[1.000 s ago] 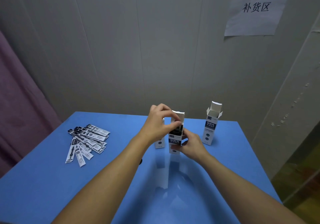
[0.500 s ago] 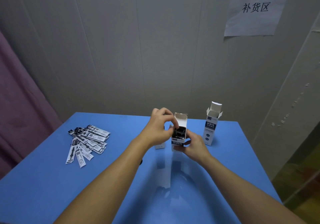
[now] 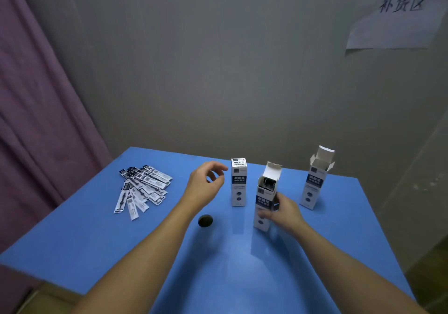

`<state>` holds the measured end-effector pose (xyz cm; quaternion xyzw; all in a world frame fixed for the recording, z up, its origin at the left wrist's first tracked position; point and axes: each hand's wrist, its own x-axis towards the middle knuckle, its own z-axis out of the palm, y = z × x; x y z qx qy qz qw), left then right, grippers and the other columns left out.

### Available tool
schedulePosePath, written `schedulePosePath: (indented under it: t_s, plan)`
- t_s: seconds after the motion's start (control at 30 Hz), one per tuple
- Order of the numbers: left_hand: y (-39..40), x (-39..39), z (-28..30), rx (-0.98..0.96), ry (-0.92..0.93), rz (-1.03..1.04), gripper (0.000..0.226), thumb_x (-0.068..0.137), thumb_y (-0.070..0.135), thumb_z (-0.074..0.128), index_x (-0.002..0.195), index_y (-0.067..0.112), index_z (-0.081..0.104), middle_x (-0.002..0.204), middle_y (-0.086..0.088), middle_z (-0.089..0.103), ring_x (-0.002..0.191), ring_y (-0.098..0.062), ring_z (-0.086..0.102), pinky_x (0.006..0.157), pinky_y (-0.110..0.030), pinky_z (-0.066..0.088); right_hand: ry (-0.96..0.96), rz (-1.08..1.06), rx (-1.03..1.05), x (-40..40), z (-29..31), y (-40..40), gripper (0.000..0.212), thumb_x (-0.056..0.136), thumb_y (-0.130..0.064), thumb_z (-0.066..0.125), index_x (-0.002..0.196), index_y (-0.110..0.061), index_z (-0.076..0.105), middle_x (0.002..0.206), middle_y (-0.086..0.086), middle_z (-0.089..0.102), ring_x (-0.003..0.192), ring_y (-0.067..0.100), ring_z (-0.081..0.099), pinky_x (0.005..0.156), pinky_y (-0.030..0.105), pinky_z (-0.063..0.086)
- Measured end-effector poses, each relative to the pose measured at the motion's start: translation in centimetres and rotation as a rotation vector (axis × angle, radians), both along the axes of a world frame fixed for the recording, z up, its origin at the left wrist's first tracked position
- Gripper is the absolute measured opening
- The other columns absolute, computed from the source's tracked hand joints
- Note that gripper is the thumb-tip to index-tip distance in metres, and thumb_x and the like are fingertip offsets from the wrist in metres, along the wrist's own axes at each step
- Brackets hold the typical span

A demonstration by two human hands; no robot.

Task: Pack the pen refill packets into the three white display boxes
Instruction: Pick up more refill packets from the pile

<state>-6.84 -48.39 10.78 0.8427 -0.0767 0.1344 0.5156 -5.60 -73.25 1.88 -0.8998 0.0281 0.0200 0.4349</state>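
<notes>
Three white display boxes stand on the blue table [image 3: 242, 265]. The left box [image 3: 238, 182] is closed on top. The middle box [image 3: 265, 197] has its flap up, dark packets show inside, and my right hand [image 3: 282, 213] grips its lower half. The right box [image 3: 316, 178] stands open, apart from both hands. My left hand [image 3: 206, 185] hovers just left of the closed box, fingers loosely curled and holding nothing. A fanned pile of pen refill packets [image 3: 140, 190] lies at the table's left.
A small dark round hole or disc [image 3: 205, 220] sits in the tabletop under my left forearm. A purple curtain [image 3: 36, 119] hangs at the left. A paper sign [image 3: 397, 20] is taped to the grey wall behind the table.
My left hand has come off the middle box's top and moved left. The right hand still holds that box, lower on the table. The closed box behind is now uncovered. The camera has turned left.
</notes>
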Motion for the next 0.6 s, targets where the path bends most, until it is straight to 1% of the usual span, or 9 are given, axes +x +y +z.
schedulePosePath:
  t_s: [0.07, 0.17, 0.27, 0.33, 0.37, 0.43, 0.5, 0.6]
  plan:
    - [1.7, -0.4, -1.0, -0.026, 0.026, 0.089, 0.027, 0.091, 0.006, 0.061, 0.095, 0.030, 0.072, 0.093, 0.008, 0.068, 0.068, -0.005, 0.054, 0.062, -0.022, 0.047, 0.046, 0.013, -0.029, 0.2, -0.9, 0.0, 0.054, 0.067, -0.030, 0.091, 0.110, -0.017, 0.062, 0.102, -0.003, 0.069, 0.090, 0.016, 0.064, 0.077, 0.030, 0.052]
    - [3.9, -1.3, -2.4, -0.016, 0.047, 0.188, 0.024, 0.091, 0.008, 0.062, 0.095, 0.029, 0.073, 0.093, 0.007, 0.069, 0.068, -0.006, 0.057, 0.063, -0.023, 0.048, 0.101, 0.018, -0.081, -0.2, -1.3, 0.1, 0.052, 0.069, -0.031, 0.090, 0.108, -0.019, 0.058, 0.102, -0.005, 0.064, 0.090, 0.015, 0.060, 0.073, 0.026, 0.044]
    - [5.4, -2.5, -3.7, -0.011, 0.071, 0.271, 0.024, 0.092, 0.007, 0.062, 0.094, 0.028, 0.073, 0.092, 0.006, 0.069, 0.067, -0.003, 0.056, 0.067, -0.023, 0.048, 0.239, -0.006, -0.281, -1.1, -1.5, 0.0, 0.055, 0.063, -0.049, 0.088, 0.093, -0.020, 0.052, 0.093, -0.006, 0.058, 0.090, 0.017, 0.058, 0.066, 0.029, 0.044]
    - [6.2, -3.4, -4.6, -0.015, 0.092, 0.314, 0.024, 0.092, 0.007, 0.062, 0.092, 0.028, 0.073, 0.093, 0.007, 0.069, 0.070, -0.004, 0.056, 0.067, -0.018, 0.046, 0.359, -0.010, -0.423, -2.1, -1.5, 0.0, 0.054, 0.062, -0.058, 0.082, 0.086, -0.021, 0.050, 0.091, -0.004, 0.056, 0.089, 0.019, 0.058, 0.061, 0.030, 0.045]
    - [6.6, -3.8, -5.0, -0.008, 0.108, 0.334, 0.024, 0.092, 0.007, 0.061, 0.092, 0.028, 0.073, 0.093, 0.007, 0.069, 0.072, -0.007, 0.056, 0.066, -0.014, 0.045, 0.402, -0.003, -0.459, -2.5, -1.5, 0.0, 0.051, 0.063, -0.058, 0.079, 0.085, -0.021, 0.051, 0.091, -0.003, 0.056, 0.088, 0.019, 0.058, 0.061, 0.030, 0.046]
    - [7.5, -4.7, -5.9, 0.011, 0.152, 0.367, 0.024, 0.091, 0.006, 0.060, 0.093, 0.027, 0.072, 0.092, 0.005, 0.068, 0.073, -0.012, 0.056, 0.063, -0.013, 0.044, 0.452, 0.010, -0.486, -3.0, -1.2, 0.2, 0.042, 0.068, -0.052, 0.073, 0.089, -0.019, 0.057, 0.091, -0.002, 0.056, 0.085, 0.018, 0.059, 0.061, 0.029, 0.048]
    - [8.6, -5.5, -6.6, 0.017, 0.198, 0.404, 0.023, 0.091, 0.006, 0.060, 0.093, 0.026, 0.072, 0.089, 0.004, 0.066, 0.070, -0.013, 0.054, 0.061, -0.017, 0.045, 0.476, 0.030, -0.528, -3.5, -0.7, 0.9, 0.037, 0.070, -0.043, 0.067, 0.098, -0.019, 0.062, 0.092, -0.003, 0.055, 0.083, 0.016, 0.059, 0.062, 0.028, 0.048]
    - [10.9, -6.6, -7.2, 0.059, 0.251, 0.444, 0.020, 0.089, 0.010, 0.061, 0.093, 0.026, 0.071, 0.087, 0.004, 0.065, 0.069, -0.013, 0.055, 0.063, -0.023, 0.046, 0.473, 0.091, -0.640, -4.3, 0.0, 3.5, 0.033, 0.077, -0.037, 0.058, 0.104, -0.018, 0.059, 0.098, -0.004, 0.056, 0.086, 0.016, 0.059, 0.067, 0.028, 0.049]
